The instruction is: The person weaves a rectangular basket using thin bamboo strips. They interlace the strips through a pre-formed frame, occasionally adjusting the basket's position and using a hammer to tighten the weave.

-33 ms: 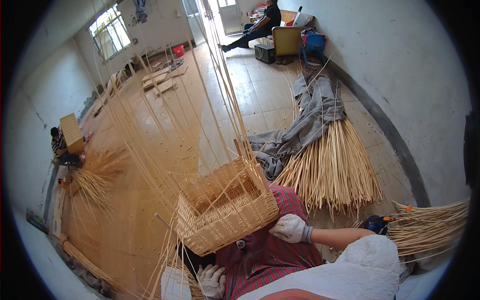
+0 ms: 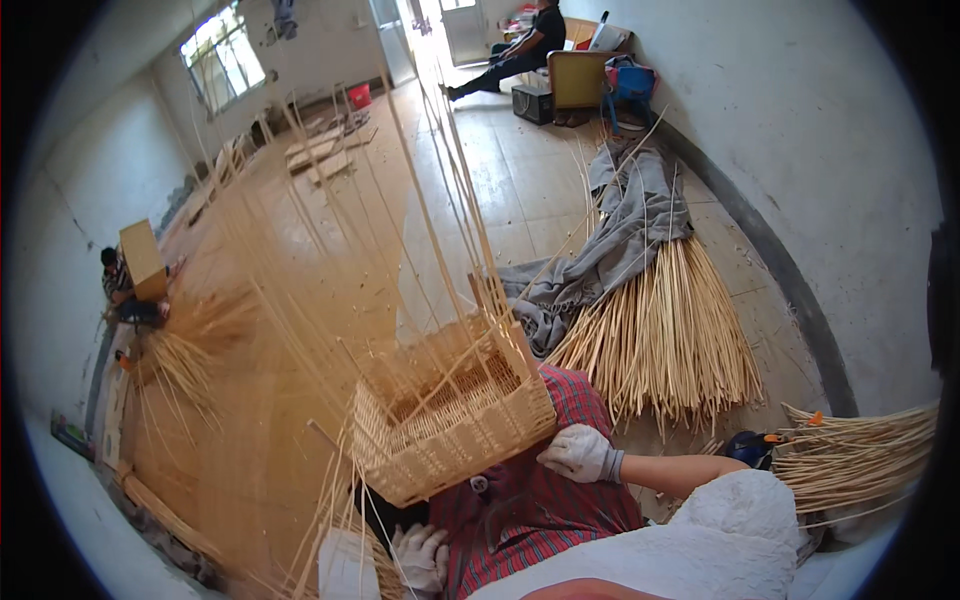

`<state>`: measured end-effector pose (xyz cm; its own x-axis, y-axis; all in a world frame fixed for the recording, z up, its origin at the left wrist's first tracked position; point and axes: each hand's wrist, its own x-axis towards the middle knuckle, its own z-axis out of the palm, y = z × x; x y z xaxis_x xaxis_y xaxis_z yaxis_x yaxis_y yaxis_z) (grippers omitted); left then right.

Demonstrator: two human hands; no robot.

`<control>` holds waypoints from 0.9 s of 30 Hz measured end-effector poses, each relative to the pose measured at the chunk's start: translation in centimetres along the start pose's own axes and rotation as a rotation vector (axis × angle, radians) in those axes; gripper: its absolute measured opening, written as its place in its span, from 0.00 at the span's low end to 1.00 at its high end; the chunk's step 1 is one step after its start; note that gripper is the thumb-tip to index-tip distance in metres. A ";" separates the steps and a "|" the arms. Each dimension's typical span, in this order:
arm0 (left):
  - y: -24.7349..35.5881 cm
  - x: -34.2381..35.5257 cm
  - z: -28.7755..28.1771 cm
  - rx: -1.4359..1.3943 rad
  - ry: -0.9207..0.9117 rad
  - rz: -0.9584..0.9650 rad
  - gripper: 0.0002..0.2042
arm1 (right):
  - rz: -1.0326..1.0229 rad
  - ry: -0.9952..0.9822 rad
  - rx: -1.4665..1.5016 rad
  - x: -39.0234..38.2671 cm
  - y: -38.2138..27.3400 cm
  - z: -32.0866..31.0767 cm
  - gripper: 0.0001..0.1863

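Gloved right hand (image 2: 581,453) curls just beside the basket (image 2: 458,447), any pinch unclear; left hand (image 2: 421,558) lies below, fingers slightly parted; the basket sits tilted over the plaid cloth (image 2: 560,508); should that slip, it could slide off.

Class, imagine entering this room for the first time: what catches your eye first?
Near the centre, the woven basket, with tall canes rising from it. To its right, a thick bundle fans across the floor, its far end under grey cloth. A gloved right hand is near the basket's lower right corner.
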<state>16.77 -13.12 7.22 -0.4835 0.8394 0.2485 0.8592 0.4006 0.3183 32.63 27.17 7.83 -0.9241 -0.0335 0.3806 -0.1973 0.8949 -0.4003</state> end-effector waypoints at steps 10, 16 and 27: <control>-1.5 4.3 -1.2 -0.696 0.572 -0.686 0.19 | 0.225 -0.036 0.224 2.5 -3.6 2.9 0.09; -4.5 8.3 -2.0 -0.932 1.042 -0.480 0.10 | -0.054 -0.287 0.236 10.7 -14.3 4.0 0.08; -11.9 6.7 -3.5 -1.155 0.350 -0.378 0.27 | -0.270 -0.125 0.135 19.5 -26.4 8.1 0.13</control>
<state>2.69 -13.61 8.32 -0.8362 0.5304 0.1395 0.0968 -0.1076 0.9895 17.12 -0.69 19.05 -0.8640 -0.3232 0.3860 -0.4743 0.7796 -0.4090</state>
